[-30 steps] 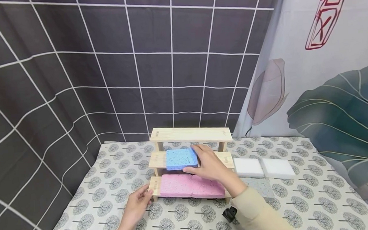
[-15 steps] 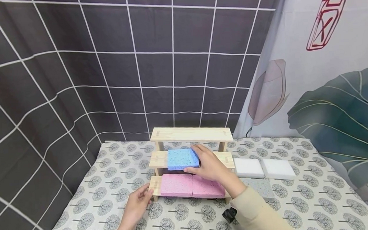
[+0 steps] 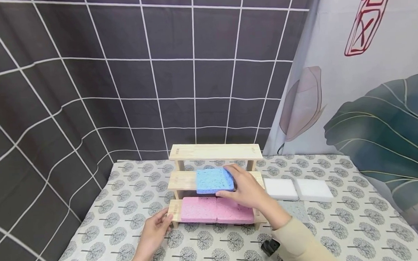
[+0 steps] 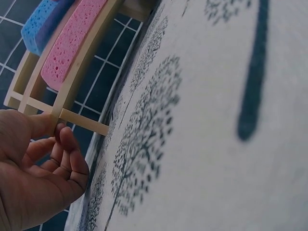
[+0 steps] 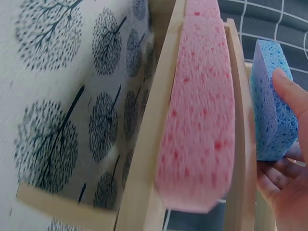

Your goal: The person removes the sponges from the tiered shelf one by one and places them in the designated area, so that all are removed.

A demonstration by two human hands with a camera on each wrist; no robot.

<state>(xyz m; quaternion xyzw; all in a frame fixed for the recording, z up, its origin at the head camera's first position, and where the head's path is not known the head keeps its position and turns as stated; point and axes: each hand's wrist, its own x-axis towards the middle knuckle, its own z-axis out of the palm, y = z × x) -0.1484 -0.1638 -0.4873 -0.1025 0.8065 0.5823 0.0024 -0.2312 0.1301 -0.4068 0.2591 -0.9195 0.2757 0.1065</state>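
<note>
Blue sponge rests on the middle tier of the wooden rack, its front edge overhanging, with bare shelf to its left. Right hand grips its right end, thumb at the front. Left hand, fingers loosely curled, touches the rack's lower left corner beside the pink sponges.

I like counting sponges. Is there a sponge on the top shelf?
No, the top shelf is bare; the blue sponge sits on the middle one.
</note>
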